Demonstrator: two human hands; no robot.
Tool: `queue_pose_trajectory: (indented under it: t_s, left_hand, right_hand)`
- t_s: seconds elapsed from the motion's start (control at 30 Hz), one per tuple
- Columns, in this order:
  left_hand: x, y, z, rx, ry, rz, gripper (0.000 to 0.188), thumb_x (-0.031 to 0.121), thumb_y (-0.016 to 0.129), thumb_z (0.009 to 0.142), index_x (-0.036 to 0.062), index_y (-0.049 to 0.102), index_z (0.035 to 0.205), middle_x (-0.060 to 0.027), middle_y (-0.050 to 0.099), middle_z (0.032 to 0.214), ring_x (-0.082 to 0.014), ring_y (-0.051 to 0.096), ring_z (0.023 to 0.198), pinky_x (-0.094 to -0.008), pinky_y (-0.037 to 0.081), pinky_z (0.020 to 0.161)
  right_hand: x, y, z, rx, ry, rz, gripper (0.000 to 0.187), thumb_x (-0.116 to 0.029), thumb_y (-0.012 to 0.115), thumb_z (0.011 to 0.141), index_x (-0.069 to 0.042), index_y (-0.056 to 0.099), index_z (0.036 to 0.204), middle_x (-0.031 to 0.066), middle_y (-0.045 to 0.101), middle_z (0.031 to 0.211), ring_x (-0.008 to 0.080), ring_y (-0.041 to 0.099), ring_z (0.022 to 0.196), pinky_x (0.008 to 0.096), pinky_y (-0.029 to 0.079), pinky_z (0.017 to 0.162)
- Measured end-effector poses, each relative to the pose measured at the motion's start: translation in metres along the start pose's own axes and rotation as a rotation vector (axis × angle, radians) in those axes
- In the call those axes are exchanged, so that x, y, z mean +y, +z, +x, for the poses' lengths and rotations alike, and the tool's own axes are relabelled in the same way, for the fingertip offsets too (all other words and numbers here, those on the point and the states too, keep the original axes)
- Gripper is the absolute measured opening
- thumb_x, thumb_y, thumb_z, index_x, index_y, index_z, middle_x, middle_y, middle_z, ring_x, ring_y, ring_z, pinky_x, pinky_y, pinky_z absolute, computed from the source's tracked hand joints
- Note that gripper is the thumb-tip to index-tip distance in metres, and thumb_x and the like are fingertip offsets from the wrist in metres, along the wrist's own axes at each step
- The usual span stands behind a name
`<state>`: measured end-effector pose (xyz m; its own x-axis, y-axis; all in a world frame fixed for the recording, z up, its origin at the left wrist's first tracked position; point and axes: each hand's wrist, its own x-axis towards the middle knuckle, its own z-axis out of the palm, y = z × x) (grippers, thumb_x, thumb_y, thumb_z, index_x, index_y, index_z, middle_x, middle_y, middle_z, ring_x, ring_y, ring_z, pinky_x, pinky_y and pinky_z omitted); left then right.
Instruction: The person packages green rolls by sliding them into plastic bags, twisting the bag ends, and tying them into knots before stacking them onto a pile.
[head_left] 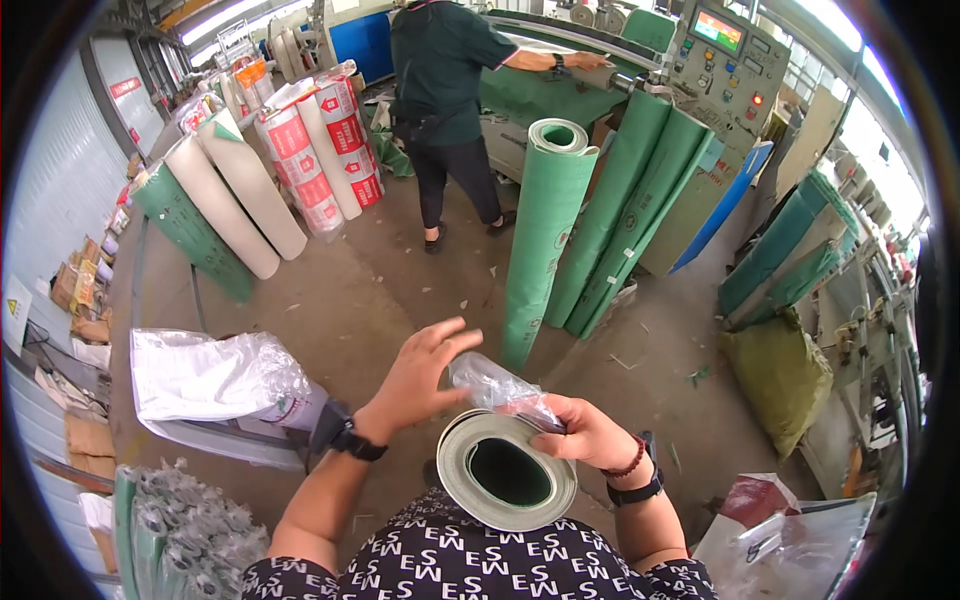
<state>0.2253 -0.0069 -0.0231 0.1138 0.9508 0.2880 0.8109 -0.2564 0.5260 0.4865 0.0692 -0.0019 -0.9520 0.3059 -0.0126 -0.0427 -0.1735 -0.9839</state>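
Scraps (698, 376) litter the floor (420, 290)

A person (452, 125) in a dark green shirt (440, 50) stands at a machine (629, 84) whose control panel (735, 85) has a lit screen (718, 33). Red-and-white wrapped rolls (345, 130) stand to the left, with white plastic sheeting (190, 375) nearer. An olive sack (778, 380) slumps at the right.

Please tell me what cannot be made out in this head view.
In the head view:
Pale-edged roll: its far end is hidden behind its near end; the depths of its core are too dark.
Right hand: fingertips partly obscured by clear plastic film.
Co-worker: head cut off by the top edge.
Control panel screen: details too small.
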Motion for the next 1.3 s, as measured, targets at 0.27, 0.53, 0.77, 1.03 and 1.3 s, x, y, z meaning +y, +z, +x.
queue_pose_trajectory:
  t_s: [0.27, 0.53, 0.77, 1.03, 1.3]
  left_hand:
    - [0.0, -0.027, -0.071, -0.177, -0.191, -1.288, 0.013, 0.015, 0.065, 0.087, 0.0031, 0.067, 0.083, -0.0017, 0.067, 0.075, -0.0089, 0.057, 0.07, -0.0384, 0.039, 0.098]
    - [0.02, -0.031, -0.076, -0.291, 0.141, 0.025, 0.003, 0.02, 0.07, 0.08, 0.0172, 0.068, 0.082, 0.0018, 0.06, 0.083, -0.0167, 0.059, 0.084, -0.0403, 0.032, 0.103]
    - [-0.12, 0.179, -0.197, -0.191, -0.422, -0.274, 0.017, 0.024, 0.064, 0.081, 0.0082, 0.069, 0.084, -0.0103, 0.066, 0.096, -0.0309, 0.062, 0.09, -0.0432, 0.046, 0.084]
    - [-0.239, 0.245, -0.244, -0.411, -1.035, -0.219, 0.027, 0.03, 0.061, 0.085, 0.006, 0.065, 0.096, -0.0143, 0.066, 0.102, -0.031, 0.061, 0.096, -0.0428, 0.046, 0.086]
    - [-0.399, 0.313, -0.247, -0.573, -1.057, -0.065, 0.038, 0.037, 0.059, 0.087, 0.0049, 0.062, 0.107, -0.0172, 0.064, 0.109, -0.0298, 0.058, 0.104, -0.0422, 0.045, 0.089]
  right_hand:
    - [0.03, -0.018, -0.041, 0.149, -0.201, 0.011, 0.018, -0.015, 0.066, 0.088, -0.003, 0.072, 0.099, 0.0002, 0.06, 0.092, 0.0115, 0.051, 0.087, 0.0268, 0.041, 0.078]
    - [0.062, -0.007, -0.063, 0.103, -0.154, -0.952, 0.016, -0.019, 0.073, 0.079, -0.014, 0.07, 0.094, 0.0019, 0.063, 0.094, 0.0224, 0.055, 0.101, 0.0427, 0.034, 0.1]
    - [0.247, -0.056, 0.012, 0.193, -0.107, -0.942, 0.019, -0.024, 0.062, 0.082, -0.013, 0.068, 0.097, 0.0069, 0.066, 0.102, 0.0268, 0.059, 0.099, 0.0412, 0.046, 0.079]
    - [0.391, -0.007, 0.133, -0.198, 0.382, -1.465, 0.019, -0.018, 0.054, 0.083, -0.014, 0.07, 0.092, 0.0048, 0.069, 0.095, 0.0246, 0.061, 0.099, 0.0432, 0.046, 0.07]
    - [0.569, -0.051, 0.196, -0.237, 0.676, -1.312, 0.021, -0.02, 0.053, 0.087, -0.016, 0.072, 0.095, 0.0004, 0.068, 0.094, 0.023, 0.061, 0.099, 0.0415, 0.049, 0.078]
